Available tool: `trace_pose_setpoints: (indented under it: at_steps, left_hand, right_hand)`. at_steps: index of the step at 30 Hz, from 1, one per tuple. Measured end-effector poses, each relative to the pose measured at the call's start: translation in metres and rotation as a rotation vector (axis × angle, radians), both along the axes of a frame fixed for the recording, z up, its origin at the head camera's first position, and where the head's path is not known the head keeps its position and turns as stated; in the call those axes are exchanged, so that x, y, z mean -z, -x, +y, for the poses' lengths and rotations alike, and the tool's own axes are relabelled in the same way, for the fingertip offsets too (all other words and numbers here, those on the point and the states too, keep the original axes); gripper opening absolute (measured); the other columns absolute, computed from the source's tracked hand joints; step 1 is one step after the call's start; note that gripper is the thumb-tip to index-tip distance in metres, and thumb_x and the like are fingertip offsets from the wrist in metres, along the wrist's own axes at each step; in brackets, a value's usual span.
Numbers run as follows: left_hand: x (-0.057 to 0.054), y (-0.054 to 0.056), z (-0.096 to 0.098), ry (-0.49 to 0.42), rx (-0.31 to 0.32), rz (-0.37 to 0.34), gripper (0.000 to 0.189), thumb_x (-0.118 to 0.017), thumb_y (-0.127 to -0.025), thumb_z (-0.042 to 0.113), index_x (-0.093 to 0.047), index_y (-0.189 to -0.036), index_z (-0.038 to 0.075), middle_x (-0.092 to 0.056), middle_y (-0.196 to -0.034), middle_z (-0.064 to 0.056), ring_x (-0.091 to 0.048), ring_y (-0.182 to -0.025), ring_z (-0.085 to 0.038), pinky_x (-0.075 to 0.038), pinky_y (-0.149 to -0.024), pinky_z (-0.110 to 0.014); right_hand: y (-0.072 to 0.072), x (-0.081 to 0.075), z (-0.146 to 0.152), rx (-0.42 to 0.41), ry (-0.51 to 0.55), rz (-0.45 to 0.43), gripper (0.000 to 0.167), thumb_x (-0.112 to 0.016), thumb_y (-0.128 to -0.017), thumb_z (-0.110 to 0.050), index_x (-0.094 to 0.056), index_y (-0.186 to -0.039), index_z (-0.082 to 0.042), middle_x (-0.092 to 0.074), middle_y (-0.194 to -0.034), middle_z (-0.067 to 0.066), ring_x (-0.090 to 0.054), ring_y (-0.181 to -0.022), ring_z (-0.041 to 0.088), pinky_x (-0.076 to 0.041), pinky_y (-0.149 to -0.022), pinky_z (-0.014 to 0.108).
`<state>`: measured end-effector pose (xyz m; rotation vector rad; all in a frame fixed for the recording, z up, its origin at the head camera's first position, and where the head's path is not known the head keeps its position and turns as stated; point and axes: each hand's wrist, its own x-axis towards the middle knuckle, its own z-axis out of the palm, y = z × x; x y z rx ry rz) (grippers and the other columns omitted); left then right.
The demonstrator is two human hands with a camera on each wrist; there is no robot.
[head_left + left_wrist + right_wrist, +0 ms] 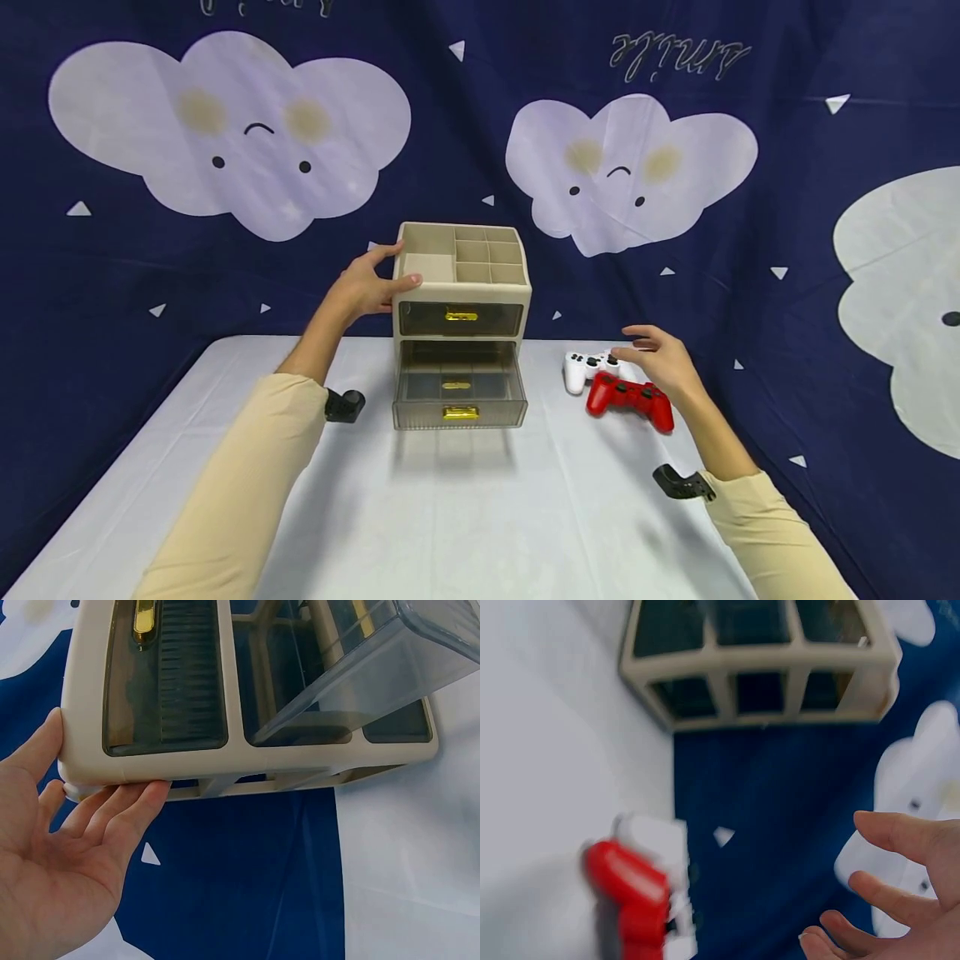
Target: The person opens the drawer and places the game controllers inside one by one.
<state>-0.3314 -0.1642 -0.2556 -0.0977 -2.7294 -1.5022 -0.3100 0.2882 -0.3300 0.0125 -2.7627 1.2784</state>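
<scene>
A cream desktop drawer organizer (462, 292) stands at the middle of the table's far side, with a compartmented top. Its middle clear drawer (491, 414) is pulled out, while the dark upper drawer (492, 318) with a gold handle is closed. My left hand (365, 286) grips the organizer's upper left corner; the left wrist view shows fingers against its side. To the right, my right hand (666, 364) hovers by two game controllers, its fingers spread and slightly bent around nothing. The red controller (625, 395) overlaps the white controller (576, 373).
A white cloth covers the table (450, 525). Behind it hangs a dark blue curtain (457, 125) with cloud faces. Black devices are worn on the left wrist (345, 406) and right wrist (681, 482).
</scene>
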Motion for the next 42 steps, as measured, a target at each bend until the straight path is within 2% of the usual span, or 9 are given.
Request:
trace_pose_setpoints:
  at_steps: [6, 10, 15, 21, 28, 38, 42]
  left_hand:
    - [0.003, 0.001, 0.002, -0.008, -0.005, 0.005, 0.082, -0.069, -0.097, 0.038, -0.021, -0.163, 0.034, -0.013, -0.17, -0.015, -0.058, -0.129, -0.04, -0.055, -0.102, -0.046]
    - [0.003, 0.002, 0.003, -0.009, -0.001, 0.006, 0.082, -0.07, -0.097, 0.038, -0.021, -0.163, 0.035, -0.014, -0.17, -0.015, -0.058, -0.128, -0.04, -0.055, -0.102, -0.047]
    - [0.004, 0.002, 0.003, -0.015, -0.008, 0.004, 0.082, -0.07, -0.097, 0.038, -0.021, -0.163, 0.035, -0.014, -0.169, -0.016, -0.057, -0.129, -0.041, -0.054, -0.103, -0.048]
    - [0.005, 0.001, 0.002, -0.016, -0.011, 0.011, 0.082, -0.07, -0.097, 0.038, -0.021, -0.163, 0.034, -0.014, -0.169, -0.016, -0.057, -0.13, -0.041, -0.054, -0.103, -0.048]
    - [0.005, -0.001, -0.001, -0.02, -0.007, 0.007, 0.082, -0.07, -0.097, 0.038, -0.021, -0.163, 0.034, -0.011, -0.17, -0.014, -0.057, -0.13, -0.04, -0.055, -0.102, -0.047]
    - [0.004, -0.001, 0.0, -0.016, -0.008, 0.015, 0.082, -0.069, -0.098, 0.037, -0.021, -0.163, 0.033, -0.015, -0.169, -0.017, -0.057, -0.13, -0.041, -0.054, -0.103, -0.049]
    - [0.003, -0.001, 0.0, -0.009, -0.007, 0.018, 0.082, -0.069, -0.097, 0.038, -0.021, -0.163, 0.034, -0.015, -0.169, -0.016, -0.057, -0.13, -0.041, -0.054, -0.103, -0.048]
  right_hand:
    - [0.008, 0.028, 0.025, 0.121, -0.057, -0.044, 0.071, -0.073, -0.092, -0.037, -0.046, -0.151, -0.009, -0.04, -0.154, 0.032, -0.041, -0.139, 0.049, -0.04, -0.111, 0.061]
    - [0.01, 0.046, 0.039, 0.169, -0.103, -0.062, 0.075, -0.074, -0.09, -0.038, -0.044, -0.153, -0.009, -0.038, -0.153, 0.035, -0.038, -0.138, 0.052, -0.037, -0.111, 0.064]
    - [0.01, 0.065, 0.049, 0.178, -0.133, -0.069, 0.078, -0.077, -0.088, -0.037, -0.044, -0.152, -0.007, -0.037, -0.151, 0.038, -0.036, -0.136, 0.056, -0.035, -0.11, 0.066]
    - [0.014, 0.084, 0.057, 0.153, -0.165, -0.115, 0.08, -0.076, -0.088, -0.037, -0.04, -0.153, -0.006, -0.034, -0.153, 0.037, -0.038, -0.136, 0.053, -0.035, -0.113, 0.063]
    - [0.02, 0.095, 0.057, 0.158, -0.202, -0.095, 0.077, -0.076, -0.083, -0.033, -0.045, -0.148, -0.007, -0.043, -0.148, 0.037, -0.045, -0.128, 0.054, -0.04, -0.107, 0.062]
    - [0.023, 0.103, 0.058, 0.105, -0.245, -0.113, 0.081, -0.077, -0.083, -0.032, -0.042, -0.149, -0.001, -0.043, -0.147, 0.037, -0.045, -0.13, 0.053, -0.039, -0.109, 0.061]
    - [0.025, 0.105, 0.058, 0.126, -0.265, -0.128, 0.082, -0.078, -0.08, -0.035, -0.046, -0.148, -0.003, -0.044, -0.145, 0.038, -0.046, -0.125, 0.057, -0.042, -0.101, 0.059]
